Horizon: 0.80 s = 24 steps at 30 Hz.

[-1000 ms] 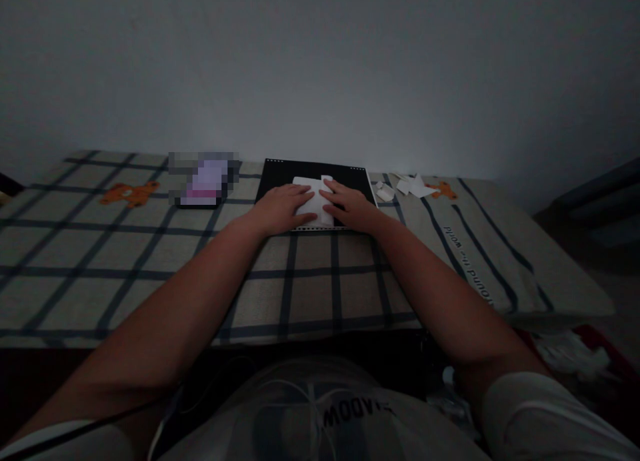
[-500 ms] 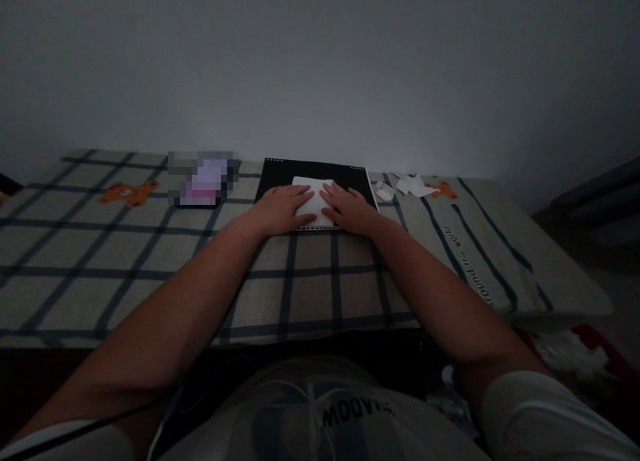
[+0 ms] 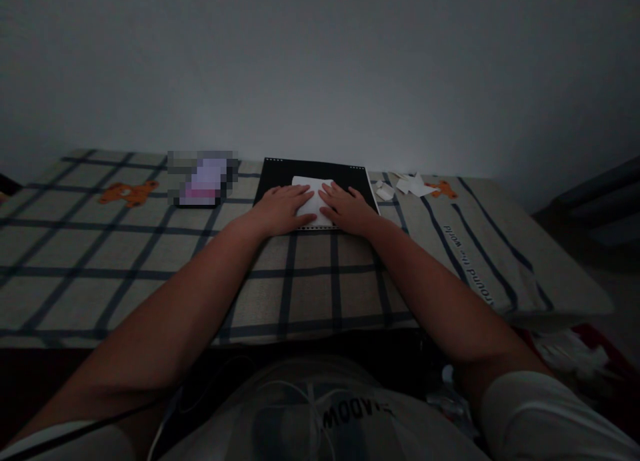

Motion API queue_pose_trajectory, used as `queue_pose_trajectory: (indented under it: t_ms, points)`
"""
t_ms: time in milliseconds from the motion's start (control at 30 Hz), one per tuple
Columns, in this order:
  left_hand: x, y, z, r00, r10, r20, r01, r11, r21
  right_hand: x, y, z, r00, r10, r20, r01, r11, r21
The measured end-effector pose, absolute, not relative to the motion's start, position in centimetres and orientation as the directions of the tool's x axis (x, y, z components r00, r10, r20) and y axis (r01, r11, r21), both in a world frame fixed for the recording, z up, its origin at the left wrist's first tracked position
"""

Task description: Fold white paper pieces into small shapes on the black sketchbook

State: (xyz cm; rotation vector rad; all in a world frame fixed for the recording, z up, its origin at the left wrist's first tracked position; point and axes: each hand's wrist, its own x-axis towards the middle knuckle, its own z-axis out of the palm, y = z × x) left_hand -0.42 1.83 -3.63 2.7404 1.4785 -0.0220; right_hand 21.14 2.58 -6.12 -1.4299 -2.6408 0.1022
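Observation:
A white sheet of paper (image 3: 311, 195) lies on a black board (image 3: 280, 173) at the far side of the checked cloth (image 3: 150, 261). My left hand (image 3: 280, 209) lies flat on the paper's left part, fingers stretched out. My right hand (image 3: 349, 209) rests flat on its right part, fingers spread. The two hands nearly touch at the fingertips and cover much of the sheet.
White paper scraps (image 3: 403, 186) lie to the right of the board, next to an orange bear print (image 3: 443, 190). A blurred purple object (image 3: 203, 179) sits left of the board. A plain wall rises behind. Pale clutter (image 3: 567, 354) lies low at the right.
The small raised flap at the paper's top right edge has gone flat. Both hands have stayed on the sheet, shifting only slightly.

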Motion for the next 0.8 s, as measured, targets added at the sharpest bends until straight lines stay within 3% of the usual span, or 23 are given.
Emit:
queue_pose_trajectory:
  t_ms: [267, 433, 800]
  points:
    - [-0.44, 1.97, -4.04, 0.537, 0.844, -0.019, 0.844, -0.536, 0.019, 20.97, 2.33, -6.0, -0.531, 0.844, 0.079, 0.839, 0.537, -0.091]
    - [-0.66, 2.12, -4.26, 0.601, 0.797, 0.063, 0.796, -0.603, 0.041, 20.98, 2.43, -6.04, -0.534, 0.843, 0.069, 0.838, 0.538, -0.091]
    - [-0.88, 2.55, -4.41, 0.671, 0.738, 0.066, 0.724, -0.672, 0.154, 21.38, 2.7, -6.31, -0.539, 0.839, 0.073, 0.834, 0.544, -0.089]
